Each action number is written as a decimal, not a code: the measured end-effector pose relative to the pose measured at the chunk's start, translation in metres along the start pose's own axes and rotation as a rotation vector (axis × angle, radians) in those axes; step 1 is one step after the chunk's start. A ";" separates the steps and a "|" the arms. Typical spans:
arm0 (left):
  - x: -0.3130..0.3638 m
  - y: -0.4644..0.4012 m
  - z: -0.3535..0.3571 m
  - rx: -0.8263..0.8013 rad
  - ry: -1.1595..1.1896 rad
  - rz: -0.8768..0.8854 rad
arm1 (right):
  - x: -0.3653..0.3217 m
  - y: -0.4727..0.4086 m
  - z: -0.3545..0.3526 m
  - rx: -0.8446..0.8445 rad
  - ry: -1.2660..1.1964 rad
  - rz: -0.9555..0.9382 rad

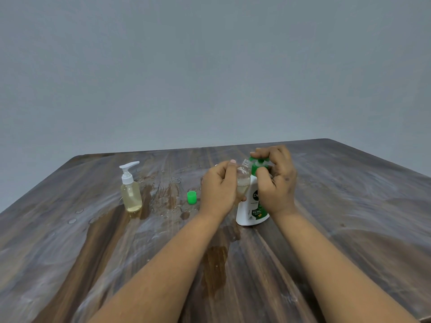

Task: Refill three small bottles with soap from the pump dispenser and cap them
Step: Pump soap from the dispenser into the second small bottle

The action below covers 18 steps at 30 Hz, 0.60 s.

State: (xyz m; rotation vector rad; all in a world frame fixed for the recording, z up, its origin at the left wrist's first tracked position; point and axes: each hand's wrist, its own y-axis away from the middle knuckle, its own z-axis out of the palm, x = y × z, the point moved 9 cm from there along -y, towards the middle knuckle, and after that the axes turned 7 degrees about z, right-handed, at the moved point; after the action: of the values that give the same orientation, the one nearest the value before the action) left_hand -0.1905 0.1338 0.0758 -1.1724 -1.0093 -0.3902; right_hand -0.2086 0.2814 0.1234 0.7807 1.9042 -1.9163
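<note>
My left hand [218, 188] grips a small clear bottle [243, 180], uncapped and tilted, with its mouth under the green nozzle of the white pump dispenser [250, 207]. A little pale soap sits in the bottle. My right hand [277, 180] is curled over the dispenser's green pump head [257, 165], fingers on top and thumb against the collar. A loose green cap [191, 197] stands on the table left of my left hand. At the far left stands a clear bottle [131, 191] with a white pump top, partly full of yellowish liquid.
The dark wooden table [349, 217] carries wet streaks and droplets around the bottles and toward me. Its far edge meets a plain grey wall [210, 66]. Its right corner lies beyond my right hand.
</note>
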 end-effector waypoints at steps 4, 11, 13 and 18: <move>0.001 0.000 -0.001 0.005 0.003 0.012 | -0.004 0.002 0.000 -0.006 -0.003 -0.036; -0.001 -0.001 0.000 -0.003 0.014 0.005 | 0.001 0.001 0.000 0.001 -0.017 -0.025; 0.000 -0.001 0.000 0.000 0.011 0.007 | 0.003 0.000 0.001 0.002 -0.020 -0.008; 0.000 -0.001 0.000 0.005 0.007 0.011 | -0.002 0.001 0.001 -0.006 -0.032 -0.051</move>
State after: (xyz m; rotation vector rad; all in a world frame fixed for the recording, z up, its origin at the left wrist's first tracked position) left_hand -0.1912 0.1330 0.0765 -1.1705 -0.9974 -0.3824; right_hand -0.2065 0.2803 0.1233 0.7017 1.9278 -1.9404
